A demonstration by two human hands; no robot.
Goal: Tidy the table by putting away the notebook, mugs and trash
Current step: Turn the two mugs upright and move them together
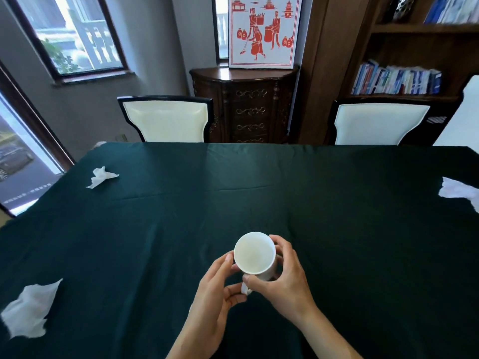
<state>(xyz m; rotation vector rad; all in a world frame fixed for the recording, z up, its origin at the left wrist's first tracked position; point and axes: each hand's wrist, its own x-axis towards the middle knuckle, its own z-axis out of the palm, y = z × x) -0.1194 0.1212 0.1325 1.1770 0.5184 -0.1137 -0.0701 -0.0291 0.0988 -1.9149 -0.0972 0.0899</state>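
A white mug (254,252) stands upright and empty near the front middle of the table with the dark green cloth (337,203). My left hand (216,288) cups its left side and touches the handle below it. My right hand (287,278) wraps the right side, thumb at the handle. Three crumpled white tissues lie on the cloth: one at the far left (101,176), a large one at the near left edge (29,308), one at the right edge (460,191). No notebook is in view.
Two cream-backed chairs (166,119) (378,123) stand at the table's far side. Behind them are a dark carved cabinet (248,107) with a red-and-white poster (264,29) and a bookshelf (404,79) at the right. Windows are at the left.
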